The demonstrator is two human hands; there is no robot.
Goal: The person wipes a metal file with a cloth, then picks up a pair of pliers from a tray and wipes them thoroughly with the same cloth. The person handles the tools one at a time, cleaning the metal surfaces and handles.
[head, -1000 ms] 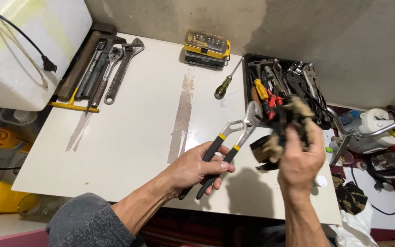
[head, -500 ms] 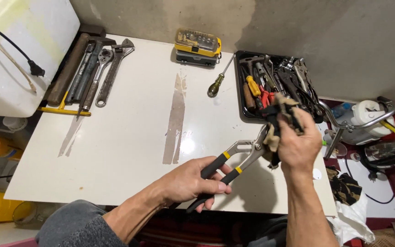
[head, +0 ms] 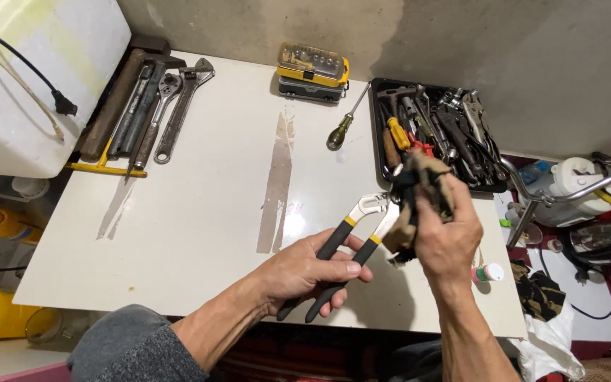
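The left hand (head: 305, 272) is wrapped round the black handles of a pair of groove-joint pliers (head: 344, 251), fingers closed firmly on the grips just below the yellow collars, holding them above the near edge of the white table (head: 199, 212); the bright metal head points up and right, touching a crumpled, dirty rag (head: 413, 205); the right hand (head: 450, 237) has that rag bunched in its fist, fingers curled tight around it, pressed against the head of the tool. To my eye this is a wipe-down; it would go best with the left grip kept steady and the cloth worked into the toothed faces and around the pivot, where grime tends to sit; whether the head is parted I cannot tell, the cloth covers much of it. Behind stands a black tray of tools (head: 382, 152); a screwdriver (head: 346, 122) lies beside it.
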